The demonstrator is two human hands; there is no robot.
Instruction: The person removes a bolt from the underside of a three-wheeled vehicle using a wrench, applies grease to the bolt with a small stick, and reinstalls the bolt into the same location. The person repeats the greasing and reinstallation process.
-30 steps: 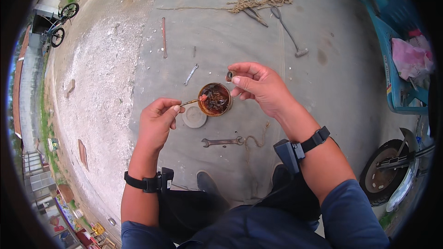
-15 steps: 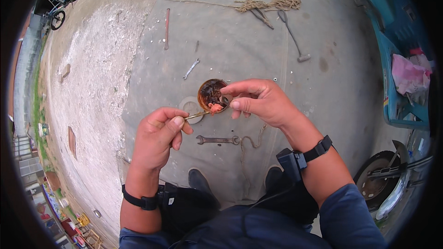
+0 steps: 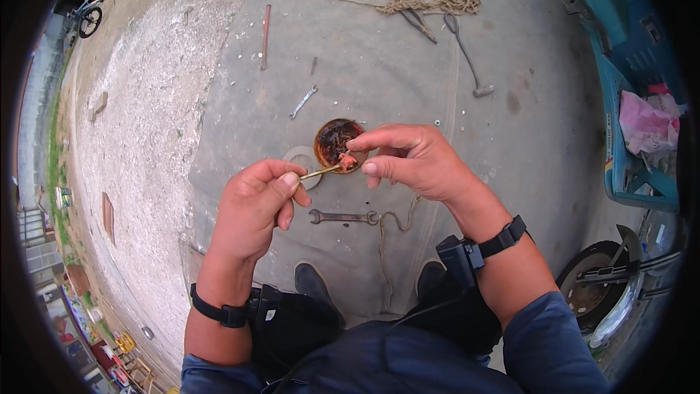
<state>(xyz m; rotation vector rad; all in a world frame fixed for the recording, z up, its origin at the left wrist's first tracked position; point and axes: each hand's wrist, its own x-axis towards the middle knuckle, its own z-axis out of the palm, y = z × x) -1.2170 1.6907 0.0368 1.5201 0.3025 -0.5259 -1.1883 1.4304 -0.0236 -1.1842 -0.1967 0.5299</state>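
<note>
Grey sheeting (image 3: 510, 157) covers the ground, pale gravel (image 3: 157, 117) to its left, teal vehicle (image 3: 616, 113) with a pink bag (image 3: 647, 124) at right, wheel (image 3: 594, 284) below that. Left hand (image 3: 257, 197): thumb and forefinger clamped on the near end of a thin stick (image 3: 319, 173). Stick points right and slightly up, away from the palm; its red-orange tip (image 3: 348, 163) sits over the lower part of a round tin (image 3: 318, 144), rusty-brown inside, dark contents. Right hand (image 3: 419, 160): thumb and forefinger curled around a small gap just right of the tip, forefinger above, thumb lower right; can't tell if anything is pinched there. Tip is between the two hands, close to the right fingertips. Pale disc (image 3: 297, 155) beside tin, partly behind left hand. Double-ended wrench (image 3: 344, 217) below tin, smaller wrench (image 3: 303, 101) above left. Farther up: red rod (image 3: 265, 36), tangled rope (image 3: 430, 4), pliers (image 3: 421, 27), long-handled tool (image 3: 467, 55).
</note>
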